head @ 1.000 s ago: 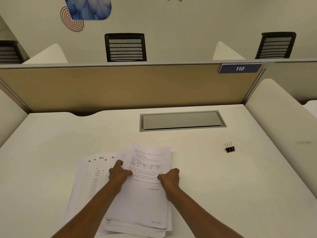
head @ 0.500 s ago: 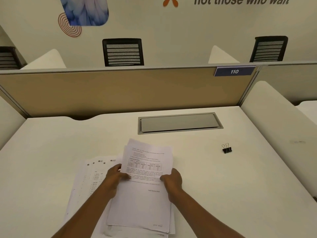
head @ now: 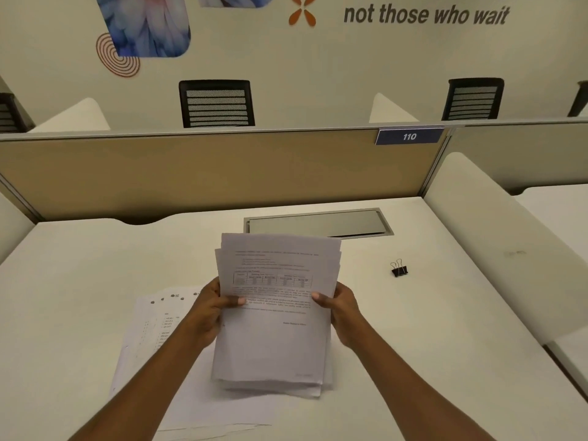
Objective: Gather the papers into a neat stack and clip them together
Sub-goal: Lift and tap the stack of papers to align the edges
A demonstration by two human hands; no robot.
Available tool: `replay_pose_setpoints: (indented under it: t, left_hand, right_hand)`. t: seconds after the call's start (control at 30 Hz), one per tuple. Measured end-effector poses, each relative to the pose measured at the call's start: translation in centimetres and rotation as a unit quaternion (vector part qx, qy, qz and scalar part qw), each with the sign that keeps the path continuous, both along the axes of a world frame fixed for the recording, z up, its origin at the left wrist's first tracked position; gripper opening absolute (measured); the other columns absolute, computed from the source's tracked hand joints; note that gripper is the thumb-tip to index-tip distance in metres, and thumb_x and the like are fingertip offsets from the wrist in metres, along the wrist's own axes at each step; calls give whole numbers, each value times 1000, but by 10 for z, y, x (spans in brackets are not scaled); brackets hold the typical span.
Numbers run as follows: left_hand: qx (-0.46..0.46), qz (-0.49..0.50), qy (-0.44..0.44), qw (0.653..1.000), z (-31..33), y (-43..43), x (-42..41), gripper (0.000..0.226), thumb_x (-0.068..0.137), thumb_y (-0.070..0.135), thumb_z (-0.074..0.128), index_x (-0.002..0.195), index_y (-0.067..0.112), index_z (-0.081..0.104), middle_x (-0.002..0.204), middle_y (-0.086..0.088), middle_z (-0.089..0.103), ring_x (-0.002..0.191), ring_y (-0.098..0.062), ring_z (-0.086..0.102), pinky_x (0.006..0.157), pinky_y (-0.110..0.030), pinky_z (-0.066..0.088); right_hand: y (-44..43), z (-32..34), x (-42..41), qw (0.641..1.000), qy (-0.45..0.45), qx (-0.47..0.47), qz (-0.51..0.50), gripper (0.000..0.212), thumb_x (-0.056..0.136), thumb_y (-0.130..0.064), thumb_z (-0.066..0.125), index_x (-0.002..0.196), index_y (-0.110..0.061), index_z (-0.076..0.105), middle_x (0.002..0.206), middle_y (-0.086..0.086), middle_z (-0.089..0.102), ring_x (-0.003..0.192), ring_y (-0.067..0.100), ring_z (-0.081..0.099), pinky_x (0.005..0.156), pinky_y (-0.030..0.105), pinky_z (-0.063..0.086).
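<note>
Both hands, left hand (head: 208, 308) and right hand (head: 342, 308), clamped on paper stack (head: 273, 338), binder clip (head: 399, 268) well apart

Matt paper sheets (head: 273, 329), smooth desk (head: 413, 329)

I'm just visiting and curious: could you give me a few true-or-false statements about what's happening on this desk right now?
1. Both hands hold a bundle of papers. True: left hand, right hand.
2. The binder clip is on the papers. False: it lies apart on the desk, to the right.
3. More sheets lie on the desk at left. True.
4. The desk sign reads 210. False: it reads 110.
</note>
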State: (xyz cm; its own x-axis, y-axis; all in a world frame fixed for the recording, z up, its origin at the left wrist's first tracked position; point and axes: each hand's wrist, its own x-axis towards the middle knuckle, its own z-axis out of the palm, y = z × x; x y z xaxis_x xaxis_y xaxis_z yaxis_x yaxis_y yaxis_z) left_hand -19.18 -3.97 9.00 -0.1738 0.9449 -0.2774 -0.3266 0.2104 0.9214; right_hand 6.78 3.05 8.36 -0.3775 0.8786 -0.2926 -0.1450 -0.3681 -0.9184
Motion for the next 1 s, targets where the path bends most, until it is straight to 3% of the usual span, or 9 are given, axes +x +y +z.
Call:
replay_pose_setpoints:
  t: [0.07, 0.2, 0.3, 0.4, 0.53, 0.63, 0.7, 0.83, 1.0]
  left_hand:
    - [26, -7, -6, 1000, 12, 5, 12, 55, 58, -11, 73, 107, 13, 68, 108, -14, 73, 98, -35, 68, 79, -45, 60]
    - [89, -28, -1, 996, 33, 16, 37, 57, 64, 0, 70, 119, 9, 58, 108, -17, 70, 92, -34, 69, 76, -53, 59]
    - [118, -26, 16, 993, 41, 23, 57, 51, 62, 3, 74, 111, 13, 62, 105, -16, 70, 90, -35, 68, 79, -57, 57]
    - [117, -19, 30, 992, 40, 26, 76, 44, 64, 3, 72, 105, 18, 64, 101, -11, 73, 90, -35, 68, 77, -53, 59]
    - [90, -58, 108, 988, 19, 24, 96, 68, 53, 33, 89, 114, 15, 65, 111, -14, 71, 103, -36, 67, 86, -53, 57]
    - [56, -50, 128, 989, 4, 20, 109, 77, 39, 56, 91, 106, 25, 71, 107, -7, 74, 105, -32, 66, 89, -48, 56]
    - [46, -34, 126, 990, 0, 22, 113, 78, 35, 59, 91, 104, 27, 71, 106, -5, 74, 104, -31, 66, 89, -48, 56]
    - [43, -25, 119, 992, 1, 27, 115, 86, 36, 58, 91, 111, 22, 68, 112, -7, 73, 106, -33, 65, 93, -51, 54]
    - [47, -14, 97, 994, -1, 25, 118, 76, 44, 51, 91, 111, 23, 69, 113, -10, 72, 109, -36, 64, 95, -57, 52]
  right_hand:
    - [1, 11, 8, 999, -3, 32, 21, 52, 62, -15, 81, 111, -6, 66, 111, 14, 71, 102, 34, 67, 89, 48, 54]
    - [4, 33, 21, 995, -34, 87, -34, 32, 69, -10, 79, 100, -11, 71, 102, 11, 74, 96, 35, 68, 85, 47, 57]
    - [6, 45, 38, 990, -52, 110, -67, 26, 77, -10, 76, 101, -11, 70, 99, 9, 74, 91, 33, 68, 81, 46, 58]
    - [7, 43, 57, 986, -47, 125, -95, 24, 76, -7, 76, 99, -8, 70, 96, 10, 74, 87, 30, 70, 74, 39, 60]
    - [3, 23, 83, 986, -50, 127, -96, 17, 73, 1, 76, 82, -13, 73, 82, 3, 75, 79, 24, 68, 63, 24, 56]
    - [1, 6, 98, 988, -45, 129, -74, 27, 64, -2, 71, 89, -10, 73, 90, 6, 74, 85, 25, 68, 65, 23, 55]
    - [5, -1, 105, 990, -36, 123, -63, 34, 61, -3, 67, 94, -6, 73, 97, 12, 74, 90, 29, 68, 69, 26, 56]
    - [9, -11, 101, 992, -29, 112, -55, 33, 58, -3, 66, 88, -13, 73, 95, 9, 73, 88, 28, 66, 69, 25, 56]
    - [5, -24, 78, 989, -9, 113, -98, 35, 57, -4, 65, 91, -12, 71, 93, 10, 72, 84, 22, 66, 67, 27, 56]
